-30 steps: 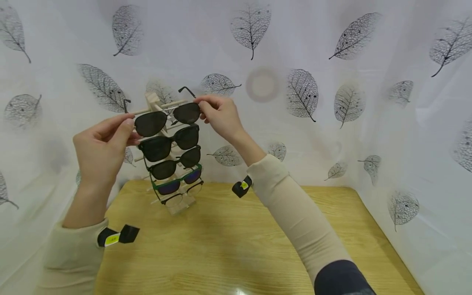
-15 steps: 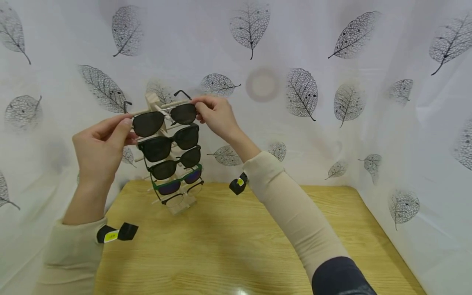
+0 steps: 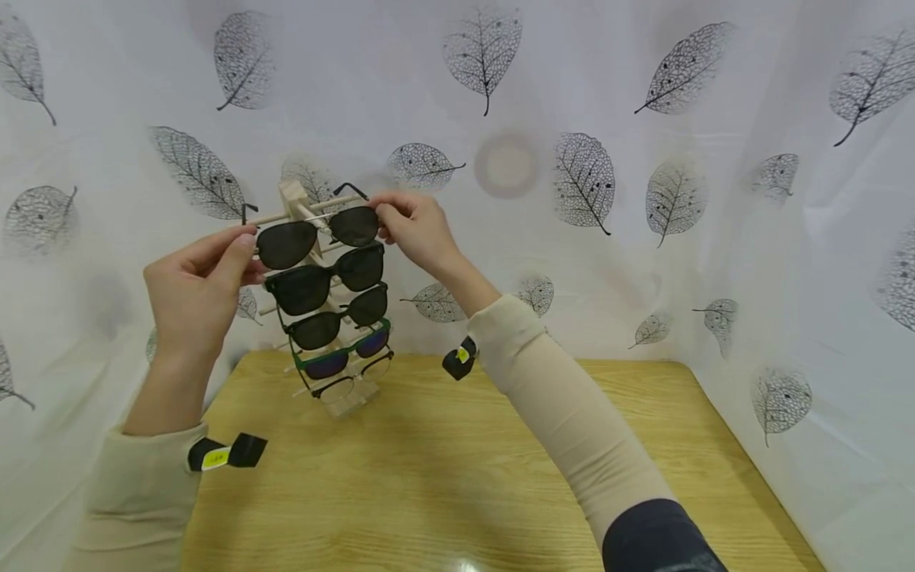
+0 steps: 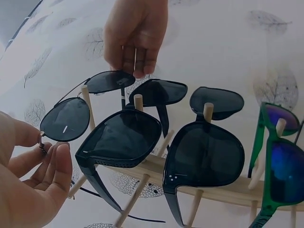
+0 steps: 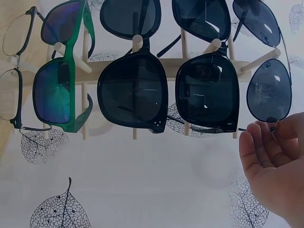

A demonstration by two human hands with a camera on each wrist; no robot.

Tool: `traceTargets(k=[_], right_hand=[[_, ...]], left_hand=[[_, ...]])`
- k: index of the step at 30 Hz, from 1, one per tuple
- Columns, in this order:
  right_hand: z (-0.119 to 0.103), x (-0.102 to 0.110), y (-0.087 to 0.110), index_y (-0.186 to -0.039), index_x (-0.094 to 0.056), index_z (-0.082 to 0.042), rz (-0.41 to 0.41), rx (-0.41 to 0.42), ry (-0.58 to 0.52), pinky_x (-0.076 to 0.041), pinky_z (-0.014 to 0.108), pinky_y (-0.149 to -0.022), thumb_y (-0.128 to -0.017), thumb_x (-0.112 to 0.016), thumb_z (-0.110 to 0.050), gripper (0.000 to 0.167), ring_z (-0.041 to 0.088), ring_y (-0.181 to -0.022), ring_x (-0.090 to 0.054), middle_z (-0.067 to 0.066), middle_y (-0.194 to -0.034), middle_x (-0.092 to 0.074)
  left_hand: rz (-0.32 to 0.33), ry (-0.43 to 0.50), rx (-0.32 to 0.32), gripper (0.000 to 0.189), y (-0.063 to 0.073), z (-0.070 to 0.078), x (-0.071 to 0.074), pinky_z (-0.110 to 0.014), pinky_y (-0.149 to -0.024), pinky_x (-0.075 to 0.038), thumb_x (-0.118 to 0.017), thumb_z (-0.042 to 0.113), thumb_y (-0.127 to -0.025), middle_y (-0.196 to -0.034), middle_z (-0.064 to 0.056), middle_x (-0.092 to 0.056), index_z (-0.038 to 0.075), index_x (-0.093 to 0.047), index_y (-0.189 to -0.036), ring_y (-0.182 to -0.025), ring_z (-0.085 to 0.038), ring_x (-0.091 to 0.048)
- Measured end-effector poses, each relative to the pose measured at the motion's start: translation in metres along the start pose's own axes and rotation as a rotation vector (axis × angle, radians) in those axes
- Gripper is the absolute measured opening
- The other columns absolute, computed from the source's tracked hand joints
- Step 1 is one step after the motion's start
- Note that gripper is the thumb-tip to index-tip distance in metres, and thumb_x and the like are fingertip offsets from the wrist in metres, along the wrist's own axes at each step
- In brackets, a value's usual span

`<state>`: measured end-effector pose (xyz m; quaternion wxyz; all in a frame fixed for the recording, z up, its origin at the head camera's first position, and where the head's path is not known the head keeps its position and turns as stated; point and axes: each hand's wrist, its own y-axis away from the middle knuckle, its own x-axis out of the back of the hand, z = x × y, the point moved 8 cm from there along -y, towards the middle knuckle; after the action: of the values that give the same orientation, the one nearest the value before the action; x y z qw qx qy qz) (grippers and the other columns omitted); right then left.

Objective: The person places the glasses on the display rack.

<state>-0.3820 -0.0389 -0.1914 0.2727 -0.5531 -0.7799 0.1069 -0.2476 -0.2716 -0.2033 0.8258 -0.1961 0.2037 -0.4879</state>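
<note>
Both hands hold a pair of thin-framed dark sunglasses (image 3: 287,245) at the top of a wooden eyewear stand (image 3: 295,195). My left hand (image 3: 196,294) pinches the left hinge between thumb and fingers, seen also in the left wrist view, where the hand (image 4: 33,175) grips the frame corner. The right hand (image 3: 418,230) pinches the opposite hinge; the right wrist view shows that hand (image 5: 278,166) at the lens's end. The temples stick out behind, past the top peg (image 5: 261,61). Just below sit black thick-framed sunglasses (image 3: 303,287), apart from the hands.
Lower on the stand are another black pair of sunglasses (image 3: 318,329), green-framed sunglasses (image 3: 327,364) and clear-lensed glasses (image 3: 337,389). The stand rests at the back left of a wooden table (image 3: 443,469). A white leaf-patterned curtain (image 3: 543,71) hangs behind and at both sides.
The held sunglasses have shifted slightly left, then dipped a little against the stand's top. The right hand has moved a little left with them; the left hand has barely moved.
</note>
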Motion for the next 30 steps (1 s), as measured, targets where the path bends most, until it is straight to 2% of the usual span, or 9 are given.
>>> traceTargets(k=[2, 11, 16, 22, 24, 30], right_hand=[[0.0005, -0.0002, 0.0, -0.124, -0.075, -0.003, 0.003, -0.001, -0.006, -0.061, 0.038, -0.081, -0.109, -0.053, -0.013, 0.029, 0.025, -0.082, -0.069, 0.008, -0.088, -0.071], [0.0043, -0.0019, 0.0001, -0.124, -0.075, -0.004, 0.005, -0.008, -0.017, -0.06, 0.03, -0.077, -0.109, -0.053, -0.014, 0.029, 0.037, -0.09, -0.069, 0.007, -0.086, -0.069], [0.0043, -0.0024, -0.0001, -0.124, -0.076, -0.004, 0.007, -0.006, -0.014, -0.06, 0.031, -0.077, -0.109, -0.053, -0.014, 0.029, 0.035, -0.088, -0.069, 0.008, -0.087, -0.07], [0.003, -0.0023, 0.0008, -0.123, -0.076, -0.005, 0.012, -0.011, -0.01, -0.057, 0.024, -0.072, -0.109, -0.053, -0.015, 0.029, 0.03, -0.084, -0.068, 0.008, -0.087, -0.07], [0.0028, -0.0022, 0.0008, -0.123, -0.076, -0.005, 0.014, -0.013, -0.006, -0.058, 0.027, -0.074, -0.109, -0.053, -0.015, 0.028, 0.029, -0.083, -0.068, 0.008, -0.087, -0.07], [0.0034, -0.0021, -0.0001, -0.123, -0.076, -0.006, 0.023, -0.012, 0.002, -0.061, 0.047, -0.085, -0.109, -0.053, -0.016, 0.028, 0.024, -0.08, -0.067, 0.007, -0.087, -0.071]], left_hand=[[0.0, -0.002, -0.002, 0.027, -0.0003, -0.0003, -0.0003, -0.014, -0.06, -0.058, -0.075, 0.006, -0.097, -0.076, 0.006, -0.077, -0.008, -0.076, -0.119, -0.059, -0.005, -0.07], [-0.003, -0.012, -0.002, 0.028, -0.0008, -0.0005, -0.0002, -0.014, -0.061, -0.059, -0.075, 0.007, -0.097, -0.077, 0.007, -0.078, -0.008, -0.076, -0.12, -0.059, -0.004, -0.07], [-0.009, -0.022, 0.003, 0.028, -0.0022, -0.0014, 0.0002, -0.014, -0.062, -0.059, -0.075, 0.007, -0.097, -0.077, 0.008, -0.078, -0.007, -0.075, -0.121, -0.059, -0.004, -0.07], [-0.018, -0.018, 0.01, 0.029, -0.0028, -0.0026, 0.0002, -0.014, -0.062, -0.059, -0.074, 0.007, -0.097, -0.077, 0.007, -0.078, -0.008, -0.075, -0.122, -0.059, -0.004, -0.07], [-0.018, -0.021, 0.017, 0.029, -0.0029, -0.0033, 0.0004, -0.014, -0.062, -0.059, -0.074, 0.007, -0.098, -0.076, 0.008, -0.078, -0.008, -0.075, -0.122, -0.059, -0.004, -0.07], [-0.016, -0.026, 0.034, 0.03, -0.0036, -0.0047, 0.0003, -0.014, -0.063, -0.059, -0.074, 0.007, -0.098, -0.076, 0.008, -0.078, -0.008, -0.074, -0.123, -0.059, -0.004, -0.07]])
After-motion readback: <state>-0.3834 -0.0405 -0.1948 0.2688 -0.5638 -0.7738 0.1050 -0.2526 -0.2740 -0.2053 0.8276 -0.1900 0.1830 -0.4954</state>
